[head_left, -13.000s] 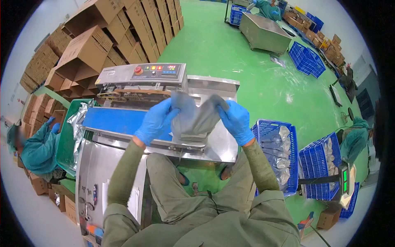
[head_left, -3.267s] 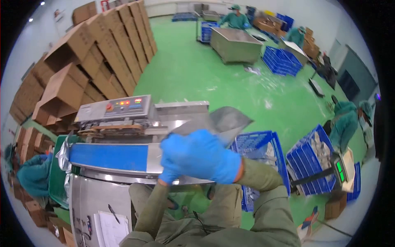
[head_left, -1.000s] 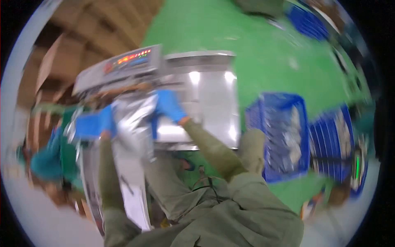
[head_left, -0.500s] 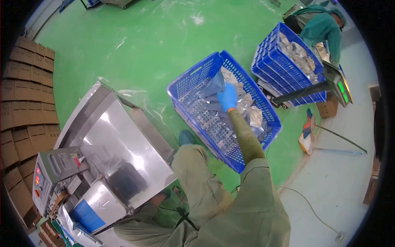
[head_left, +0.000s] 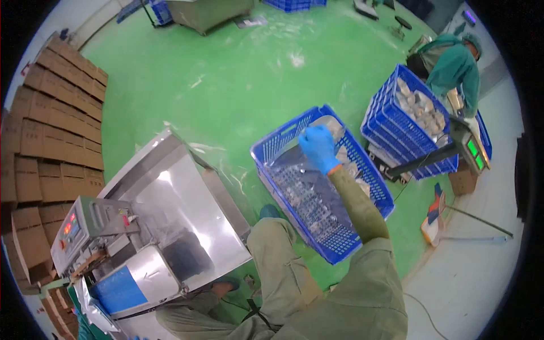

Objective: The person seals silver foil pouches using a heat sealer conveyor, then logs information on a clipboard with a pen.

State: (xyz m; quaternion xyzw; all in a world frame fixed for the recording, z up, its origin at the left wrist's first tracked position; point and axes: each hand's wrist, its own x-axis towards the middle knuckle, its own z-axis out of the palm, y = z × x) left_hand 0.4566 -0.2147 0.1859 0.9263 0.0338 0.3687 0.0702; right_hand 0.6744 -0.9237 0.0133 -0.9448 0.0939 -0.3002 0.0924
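Note:
My right hand (head_left: pixel 318 148), in a blue glove, is over the far part of a blue plastic crate (head_left: pixel 266 148) on the floor. Its fingers are closed on a silver-grey foil pouch (head_left: pixel 293 157), partly hidden by the hand. More silver pouches (head_left: pixel 347 164) lie along the crate's right side, beside my forearm. My left hand does not show; only a sliver of blue at the bottom left edge appears, which I cannot make out.
At left stands a steel machine with a tray (head_left: pixel 164 198) and control box (head_left: pixel 85 226). Cardboard boxes (head_left: pixel 56 136) are stacked beyond. Stacked blue crates (head_left: pixel 396 133) with pouches stand by a scale display (head_left: pixel 473 148) and a co-worker (head_left: pixel 453 68). A broom (head_left: pixel 433 224) lies at right.
The view has tilted up, so the crate and machine sit lower in frame. My right hand has shifted relative to the crate's pouches and now covers more of the pouch it grips.

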